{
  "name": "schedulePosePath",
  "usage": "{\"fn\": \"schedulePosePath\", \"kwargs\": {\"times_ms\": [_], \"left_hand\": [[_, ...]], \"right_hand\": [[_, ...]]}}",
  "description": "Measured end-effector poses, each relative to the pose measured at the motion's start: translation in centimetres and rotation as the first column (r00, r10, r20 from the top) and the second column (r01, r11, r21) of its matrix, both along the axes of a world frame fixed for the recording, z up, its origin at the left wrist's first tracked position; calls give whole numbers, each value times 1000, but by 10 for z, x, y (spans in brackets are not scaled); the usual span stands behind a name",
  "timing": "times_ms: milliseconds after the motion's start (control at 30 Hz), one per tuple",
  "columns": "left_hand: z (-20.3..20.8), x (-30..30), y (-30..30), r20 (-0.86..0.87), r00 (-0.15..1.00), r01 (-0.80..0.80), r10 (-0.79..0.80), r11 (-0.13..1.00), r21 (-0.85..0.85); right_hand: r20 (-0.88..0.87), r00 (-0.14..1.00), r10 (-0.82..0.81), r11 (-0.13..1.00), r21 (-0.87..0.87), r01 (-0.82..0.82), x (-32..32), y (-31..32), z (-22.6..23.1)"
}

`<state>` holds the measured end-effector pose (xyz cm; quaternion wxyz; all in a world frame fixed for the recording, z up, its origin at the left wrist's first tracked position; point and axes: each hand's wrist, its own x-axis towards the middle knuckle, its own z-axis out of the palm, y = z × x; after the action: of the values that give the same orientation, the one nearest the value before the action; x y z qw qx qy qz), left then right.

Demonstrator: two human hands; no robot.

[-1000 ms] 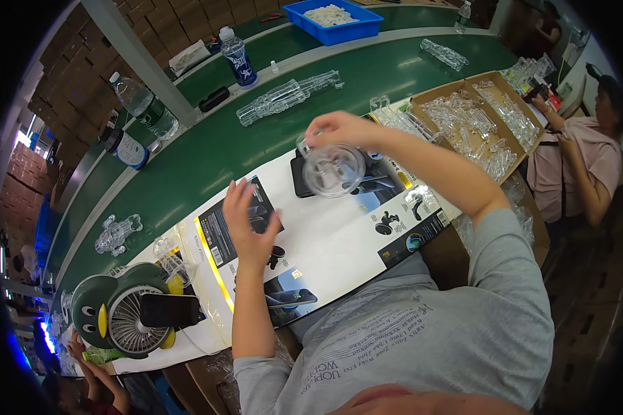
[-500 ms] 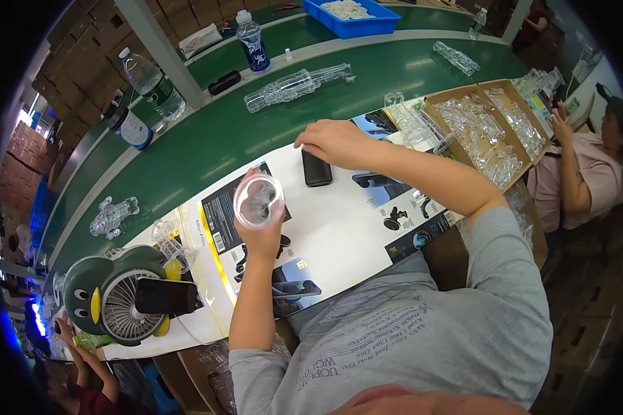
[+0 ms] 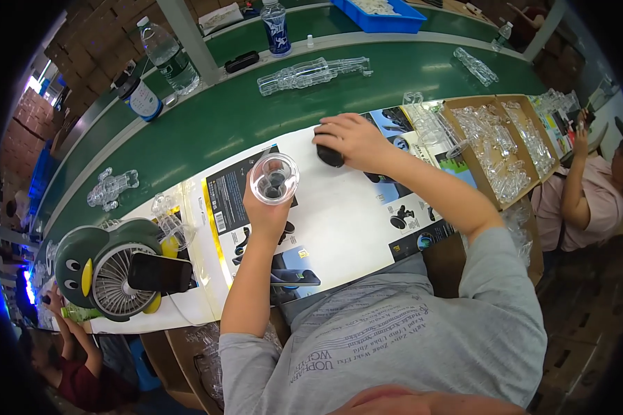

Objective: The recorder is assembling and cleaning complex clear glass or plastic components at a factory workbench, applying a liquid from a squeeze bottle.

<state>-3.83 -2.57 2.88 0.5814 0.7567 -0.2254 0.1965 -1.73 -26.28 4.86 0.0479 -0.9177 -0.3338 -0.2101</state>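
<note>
Left hand [image 3: 266,211] was raised above the left part of a white printed sheet [image 3: 336,221], its fingers wrapped around a clear round-rimmed piece [image 3: 274,178]; the grip was drawn in to the width of the piece, whose circular rim faced up toward the camera. Dark rounded shapes showed within the rim; whether they lay inside it or were seen through it could not be told. Right hand [image 3: 356,140] was at the far edge of the sheet, palm down, fingers bent over a black object [image 3: 329,156] and gripping it, spread only about as wide as the object; its thumb was hidden, and contact between object and sheet could not be judged. The two hands were apart, the black object to the right of and slightly beyond the clear piece. Beyond the sheet, on a green surface [image 3: 208,131], lay a long clear plastic part [image 3: 315,75], with a blue-labelled bottle [image 3: 277,31] behind it. To the right, a divided cardboard tray [image 3: 479,173] held many clear plastic parts. To the left stood a green penguin-shaped fan [image 3: 83,266], a dark phone [image 3: 160,272] in front of its grille. A co-worker in a pink top [image 3: 567,207] sat at far right.
</note>
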Motion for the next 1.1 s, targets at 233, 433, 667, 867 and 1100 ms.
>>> {"fn": "schedulePosePath", "kwargs": {"times_ms": [233,433,667,867,1100], "left_hand": [[-2,10,0,149,986,-82,71,995,64],[-7,16,5,72,993,-102,96,991,92],[-5,13,-1,78,995,-75,66,989,130],[-6,9,-6,83,995,-67,56,989,133],[-7,8,-8,187,981,-94,52,971,222]], "right_hand": [[-260,946,192,38,966,257,-35,14,6],[-308,801,514,-437,709,553,-49,16,8],[-246,831,499,-308,846,435,-67,22,13],[-242,834,496,-313,846,432,-70,24,14],[-237,833,501,-356,820,447,-68,23,14]]}}
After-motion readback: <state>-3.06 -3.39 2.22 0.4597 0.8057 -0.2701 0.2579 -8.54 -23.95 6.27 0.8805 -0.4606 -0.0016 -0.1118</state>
